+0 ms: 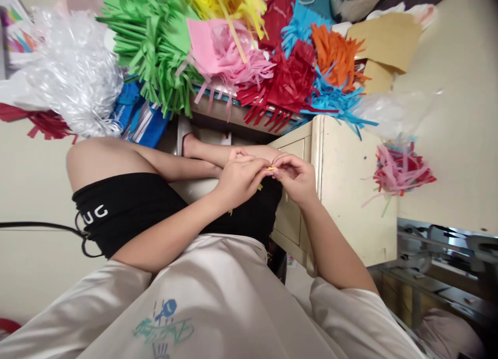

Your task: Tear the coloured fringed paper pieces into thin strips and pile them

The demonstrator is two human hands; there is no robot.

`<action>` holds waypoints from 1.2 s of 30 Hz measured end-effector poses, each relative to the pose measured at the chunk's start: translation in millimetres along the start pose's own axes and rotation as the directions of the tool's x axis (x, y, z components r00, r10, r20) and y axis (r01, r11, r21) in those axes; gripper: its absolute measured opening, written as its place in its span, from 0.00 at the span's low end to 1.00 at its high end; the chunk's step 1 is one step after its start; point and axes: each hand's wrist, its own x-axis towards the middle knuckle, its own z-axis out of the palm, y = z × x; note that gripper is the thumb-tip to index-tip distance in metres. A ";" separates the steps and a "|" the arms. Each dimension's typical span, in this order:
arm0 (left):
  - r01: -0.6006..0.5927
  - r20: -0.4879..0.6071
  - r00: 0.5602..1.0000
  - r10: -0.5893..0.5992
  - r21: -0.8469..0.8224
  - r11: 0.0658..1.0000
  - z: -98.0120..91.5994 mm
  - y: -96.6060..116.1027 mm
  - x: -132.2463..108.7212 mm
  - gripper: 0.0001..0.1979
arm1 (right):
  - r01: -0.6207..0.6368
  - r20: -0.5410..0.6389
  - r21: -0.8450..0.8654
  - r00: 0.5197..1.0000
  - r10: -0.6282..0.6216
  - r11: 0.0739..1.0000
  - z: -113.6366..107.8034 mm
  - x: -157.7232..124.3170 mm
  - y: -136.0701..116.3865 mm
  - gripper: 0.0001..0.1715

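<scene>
Between the fingertips of both hands, above my lap, is a small yellow strip (271, 168); most of it is hidden, and its material cannot be made out. My left hand (241, 178) pinches it from the left, fingers curled. From the right, my right hand (299, 178) closes thumb and fingers on it. Small yellow scraps (260, 188) show on the black shorts (249, 213) just under the hands.
Fringed bundles in green (155, 42), yellow (229, 6), pink (233, 47), red (290, 79), blue (338, 97) and orange (337, 55) lie ahead. Shiny clear strips (78, 73) sit left. A cream cabinet (350, 193) stands right, near a mixed pink-red bundle (402, 167).
</scene>
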 end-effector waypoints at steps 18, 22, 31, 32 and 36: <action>0.068 0.018 0.997 -0.070 0.064 0.996 1.7 -7.9 3.8 0.07 | -0.010 -0.107 -0.145 0.994 -0.005 0.989 -9.0 -2.1 10.0 0.25; 0.067 0.011 0.998 -0.068 0.053 0.996 1.2 -8.1 3.8 0.06 | -0.006 -0.101 -0.123 0.995 -0.007 0.992 -12.1 -0.6 10.0 0.26; 0.051 0.029 0.998 -0.051 0.009 0.999 -2.2 -17.2 3.4 0.06 | -0.068 -0.048 -0.134 0.997 0.062 0.989 -10.2 -1.9 17.7 0.24; 0.068 0.022 0.997 -0.068 -0.013 0.998 -1.3 -21.2 2.7 0.06 | -0.066 -0.036 -0.140 0.997 0.061 0.988 -10.4 -1.3 19.5 0.22; 0.122 0.036 0.992 -0.118 -0.172 0.977 3.9 -36.4 0.8 0.10 | -0.041 -0.011 -0.234 0.999 0.040 0.971 -10.9 1.4 21.2 0.16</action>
